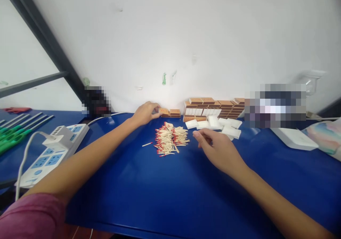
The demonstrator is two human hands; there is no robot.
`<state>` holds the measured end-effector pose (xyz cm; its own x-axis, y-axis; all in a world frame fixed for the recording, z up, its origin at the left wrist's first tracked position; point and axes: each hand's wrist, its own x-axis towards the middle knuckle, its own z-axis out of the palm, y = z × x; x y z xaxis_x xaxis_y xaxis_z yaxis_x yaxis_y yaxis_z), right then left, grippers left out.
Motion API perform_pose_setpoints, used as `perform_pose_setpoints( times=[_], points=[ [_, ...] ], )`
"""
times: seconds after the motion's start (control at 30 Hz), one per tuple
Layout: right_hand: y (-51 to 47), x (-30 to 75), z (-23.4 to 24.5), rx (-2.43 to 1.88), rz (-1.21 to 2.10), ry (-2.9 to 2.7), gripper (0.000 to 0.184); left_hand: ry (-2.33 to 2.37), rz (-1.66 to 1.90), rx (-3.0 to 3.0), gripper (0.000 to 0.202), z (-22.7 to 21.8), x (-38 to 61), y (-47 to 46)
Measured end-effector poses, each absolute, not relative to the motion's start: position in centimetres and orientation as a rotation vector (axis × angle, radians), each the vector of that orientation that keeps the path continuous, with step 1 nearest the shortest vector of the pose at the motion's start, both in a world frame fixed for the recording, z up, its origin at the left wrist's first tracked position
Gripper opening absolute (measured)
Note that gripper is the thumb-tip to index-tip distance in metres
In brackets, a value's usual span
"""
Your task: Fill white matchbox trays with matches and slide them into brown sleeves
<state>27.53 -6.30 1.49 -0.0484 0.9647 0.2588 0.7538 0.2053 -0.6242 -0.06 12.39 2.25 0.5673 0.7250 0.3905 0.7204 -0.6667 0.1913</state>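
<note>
At the foot of the wall, my left hand (pixel 146 113) pinches a matchbox (pixel 163 111) between thumb and fingers, on top of a small stack of matchboxes (pixel 175 113). A heap of loose red-tipped matches (pixel 170 139) lies on the blue table (pixel 160 189) in front of it, with a single match (pixel 147 144) apart on its left. To the right of the heap, my right hand (pixel 220 148) hovers with thumb and fingers curled together. Whether anything is between those fingers is hidden. White matchbox trays (pixel 213 122) lie loosely just beyond this hand.
Brown matchboxes (pixel 226 106) are stacked in rows against the white wall. At left are a power strip (pixel 53 157) with a plugged-in charger and cable, and green-handled tools (pixel 16 136). A white box (pixel 294 138) sits at right, beside blurred-out patches.
</note>
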Motion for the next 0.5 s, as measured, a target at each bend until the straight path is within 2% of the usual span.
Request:
perform_pose_setpoints(
  times=[0.27, 0.5],
  points=[
    [-6.1, 28.2, 1.7, -1.636, 0.345, -1.879, 0.046, 1.342, 0.724, 2.736, 0.027, 0.7, 1.3, 12.5],
    [-4.3, 32.7, 2.2, -1.842, 0.052, -1.885, 0.026, 1.318, 0.755, 2.815, 0.034, 2.4, 0.0, 7.7]
  ],
)
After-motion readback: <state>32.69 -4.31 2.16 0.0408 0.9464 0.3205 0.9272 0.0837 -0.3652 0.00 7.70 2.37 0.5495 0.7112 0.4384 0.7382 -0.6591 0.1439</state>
